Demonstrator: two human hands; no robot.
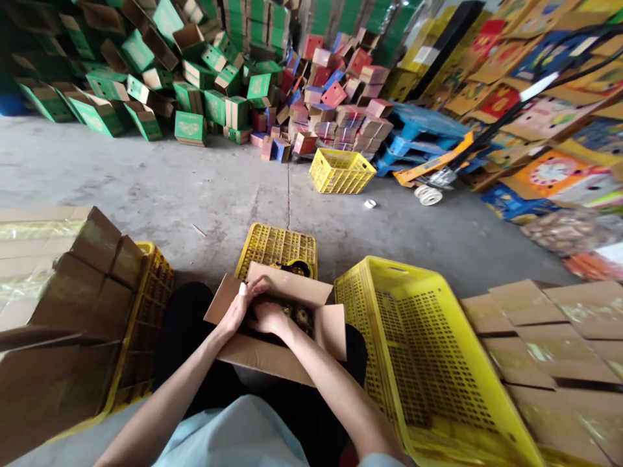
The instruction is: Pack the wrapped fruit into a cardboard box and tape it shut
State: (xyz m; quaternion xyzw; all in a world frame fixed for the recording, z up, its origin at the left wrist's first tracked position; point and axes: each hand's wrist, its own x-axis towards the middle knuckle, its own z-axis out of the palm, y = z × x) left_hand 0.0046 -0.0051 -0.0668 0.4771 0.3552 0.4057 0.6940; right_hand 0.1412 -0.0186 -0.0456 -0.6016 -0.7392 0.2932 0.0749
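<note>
Head view: a person sits on a grey floor with a box on their lap.
Box: the open cardboard box (282, 324) rests on the lap, with its flaps spread out.
Left hand: the left hand (243, 299) is at the top left of the box opening, and one finger has a white wrap on it.
Right hand: the right hand (269, 318) is down inside the box, just beside the left hand.
Grip: both hands have bent fingers on the dark things (300, 316) in the box, but I cannot tell if they pinch them or just touch them.
Front crate: a small yellow crate (275, 245) sits right behind the box, and a dark round thing peeks over the far flap.
Right crate: a big yellow crate (428, 350) stands tilted just beside the box.
Left side: brown boxes (63, 305) lie in another yellow crate.
Right side: flat sealed boxes (549, 344) lie close together.
Far away: green boxes (146, 71) and red and pink boxes (335, 97) lie in heaps, with a yellow basket (341, 171) near a blue pallet (423, 130).
</note>
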